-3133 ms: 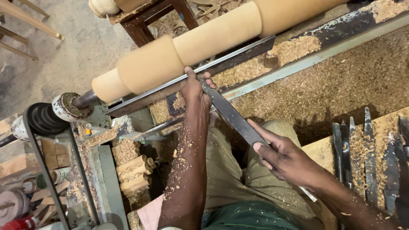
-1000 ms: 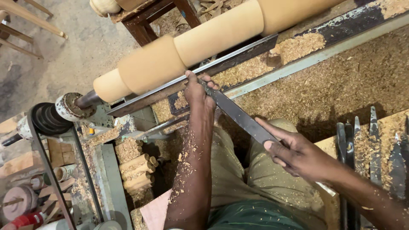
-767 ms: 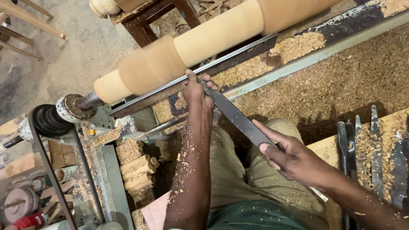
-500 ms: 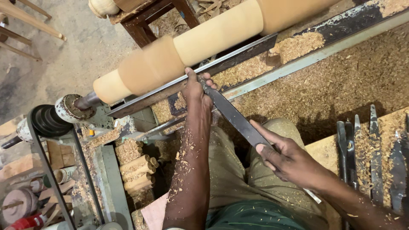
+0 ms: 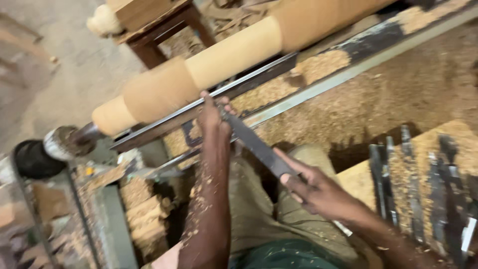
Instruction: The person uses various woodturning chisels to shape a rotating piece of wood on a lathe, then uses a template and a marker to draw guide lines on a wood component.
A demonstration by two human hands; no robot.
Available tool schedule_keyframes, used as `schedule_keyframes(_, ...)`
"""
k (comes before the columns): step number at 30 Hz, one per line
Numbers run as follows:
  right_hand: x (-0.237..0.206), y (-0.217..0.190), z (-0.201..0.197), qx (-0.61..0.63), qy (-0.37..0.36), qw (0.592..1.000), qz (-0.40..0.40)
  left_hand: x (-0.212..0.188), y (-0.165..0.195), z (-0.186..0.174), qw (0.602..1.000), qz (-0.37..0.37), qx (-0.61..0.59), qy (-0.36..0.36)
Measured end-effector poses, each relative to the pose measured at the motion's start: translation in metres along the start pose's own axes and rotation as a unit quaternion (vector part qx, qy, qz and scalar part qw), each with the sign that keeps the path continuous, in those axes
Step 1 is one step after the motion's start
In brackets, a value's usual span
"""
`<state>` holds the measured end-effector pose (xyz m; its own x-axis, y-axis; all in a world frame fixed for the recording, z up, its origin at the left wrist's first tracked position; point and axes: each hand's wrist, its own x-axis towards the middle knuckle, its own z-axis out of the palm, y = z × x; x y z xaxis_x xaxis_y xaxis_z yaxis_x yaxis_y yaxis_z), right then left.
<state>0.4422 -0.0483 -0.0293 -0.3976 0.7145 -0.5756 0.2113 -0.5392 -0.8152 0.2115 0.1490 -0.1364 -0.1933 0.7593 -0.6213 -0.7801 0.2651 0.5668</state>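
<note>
Your two hands hold a long flat chisel [image 5: 259, 147] against a pale wooden workpiece [image 5: 199, 74] on a lathe.

Your left hand [image 5: 214, 119] presses the blade's tip onto the metal tool rest [image 5: 249, 79], fingers curled over it, just below the wood. Your right hand [image 5: 311, 187] grips the blade's near end, fingers wrapped tight. The lathe bed [image 5: 398, 84] is heaped with sawdust. At your right, a sawdust-strewn wooden tray [image 5: 358, 182] carries a row of dark turning tools [image 5: 423, 184].
</note>
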Motion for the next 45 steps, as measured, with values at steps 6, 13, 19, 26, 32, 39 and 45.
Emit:
schedule_keyframes(6,-0.025,0.038,-0.017,0.11,0.014,0.993,-0.033,-0.015,-0.042,0.033,0.994,-0.007,0.057,-0.091)
schedule_keyframes(13,-0.038,0.048,-0.028,0.081,0.162,0.983,-0.024,-0.024,-0.104,0.109,0.974,-0.029,0.087,-0.207)
schedule_keyframes(19,-0.028,0.04,-0.022,0.148,0.195,0.969,-0.013,-0.001,-0.122,0.126,0.973,-0.079,0.125,-0.179)
schedule_keyframes(26,-0.014,0.037,-0.006,0.213,0.208,0.954,-0.017,0.018,-0.125,0.124,0.969,-0.107,0.131,-0.177)
schedule_keyframes(32,-0.009,0.039,0.002,0.235,0.217,0.947,-0.029,0.024,-0.126,0.124,0.968,-0.092,0.163,-0.167)
schedule_keyframes(39,-0.011,0.039,-0.008,0.211,0.214,0.954,-0.015,0.023,-0.13,0.128,0.97,-0.085,0.168,-0.152)
schedule_keyframes(45,-0.014,0.031,-0.019,0.162,0.211,0.964,0.012,0.015,-0.129,0.132,0.972,-0.075,0.166,-0.145)
